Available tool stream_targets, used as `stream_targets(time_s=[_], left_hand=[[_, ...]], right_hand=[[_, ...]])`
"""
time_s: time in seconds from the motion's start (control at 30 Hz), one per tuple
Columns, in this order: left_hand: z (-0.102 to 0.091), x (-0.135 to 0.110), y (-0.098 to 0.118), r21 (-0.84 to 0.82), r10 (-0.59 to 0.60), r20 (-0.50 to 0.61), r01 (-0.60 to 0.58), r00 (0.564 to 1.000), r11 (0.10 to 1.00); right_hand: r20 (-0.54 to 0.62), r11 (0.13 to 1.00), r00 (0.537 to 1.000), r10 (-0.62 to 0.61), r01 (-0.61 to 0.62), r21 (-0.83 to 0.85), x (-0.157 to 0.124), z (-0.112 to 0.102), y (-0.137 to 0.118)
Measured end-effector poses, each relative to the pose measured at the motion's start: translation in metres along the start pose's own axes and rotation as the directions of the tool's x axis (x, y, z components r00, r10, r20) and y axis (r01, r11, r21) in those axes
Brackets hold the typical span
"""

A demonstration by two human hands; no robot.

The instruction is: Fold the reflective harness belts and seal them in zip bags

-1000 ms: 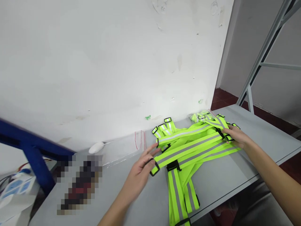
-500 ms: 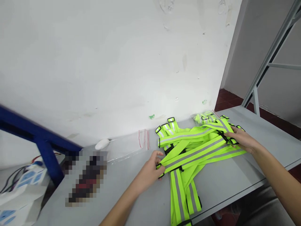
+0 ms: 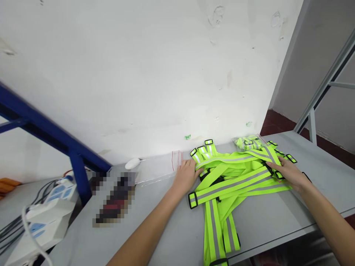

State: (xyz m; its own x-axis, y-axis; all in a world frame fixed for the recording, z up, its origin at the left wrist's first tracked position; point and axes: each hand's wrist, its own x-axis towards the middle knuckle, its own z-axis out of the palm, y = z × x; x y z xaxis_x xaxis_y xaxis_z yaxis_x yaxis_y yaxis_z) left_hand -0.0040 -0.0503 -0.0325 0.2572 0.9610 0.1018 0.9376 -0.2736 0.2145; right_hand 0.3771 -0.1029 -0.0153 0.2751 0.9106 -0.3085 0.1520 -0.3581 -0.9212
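A pile of neon-yellow reflective straps (image 3: 233,186) with grey stripes and black buckles lies on the grey table. My left hand (image 3: 186,176) is at the pile's upper left edge, its fingers closed around the end of one reflective strap; the fingertips are partly hidden. Below that hand lies a loose strap end with a black slider buckle (image 3: 193,200). At the pile's right side, my right hand (image 3: 290,173) pinches a reflective strap beside a black buckle, thumb below and fingers above. Several straps hang toward the table's front edge.
Against the white wall, a clear bag (image 3: 249,142) holds more folded straps. Flat clear zip bags (image 3: 159,167) lie left of the pile, beside a white mouse-shaped object (image 3: 132,163). A blue metal frame (image 3: 79,173) and white power strips (image 3: 52,210) with cables stand at left.
My left hand has let go of the lower strap's buckled end and moved up to the pile's upper left edge. My right hand stays on the right side. The view has shifted left.
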Motion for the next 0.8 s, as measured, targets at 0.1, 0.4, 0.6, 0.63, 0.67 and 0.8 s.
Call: stream_targets(time_s=[0.1, 0.4, 0.6, 0.63, 0.67, 0.8], left_hand=[[-0.01, -0.002, -0.016, -0.034, 0.04, -0.029, -0.041, 0.999, 0.999], [-0.021, -0.029, -0.054, 0.06, 0.23, -0.145, -0.224, 0.962, 0.973], [-0.033, -0.04, -0.04, -0.106, 0.206, 0.024, -0.202, 0.978, 0.974], [-0.036, -0.04, -0.037, -0.125, 0.203, 0.059, -0.195, 0.977, 0.973], [-0.038, -0.038, -0.034, -0.134, 0.19, 0.079, -0.179, 0.979, 0.975], [-0.042, -0.023, -0.005, -0.19, 0.134, 0.035, -0.125, 0.99, 0.974]], right_hand=[[-0.024, 0.997, 0.998, 0.051, -0.052, -0.048, 0.001, -0.003, 0.003], [-0.009, 1.0, 1.0, 0.013, -0.013, -0.011, 0.003, 0.002, 0.003], [-0.055, 0.991, 0.998, -0.019, 0.012, -0.132, 0.006, 0.01, 0.002], [-0.049, 0.988, 0.997, -0.056, 0.048, -0.146, 0.006, 0.01, 0.001], [-0.053, 0.982, 0.993, -0.105, 0.095, -0.166, 0.006, 0.01, 0.0], [-0.14, 0.902, 0.937, -0.32, 0.255, -0.349, -0.002, 0.012, -0.008]])
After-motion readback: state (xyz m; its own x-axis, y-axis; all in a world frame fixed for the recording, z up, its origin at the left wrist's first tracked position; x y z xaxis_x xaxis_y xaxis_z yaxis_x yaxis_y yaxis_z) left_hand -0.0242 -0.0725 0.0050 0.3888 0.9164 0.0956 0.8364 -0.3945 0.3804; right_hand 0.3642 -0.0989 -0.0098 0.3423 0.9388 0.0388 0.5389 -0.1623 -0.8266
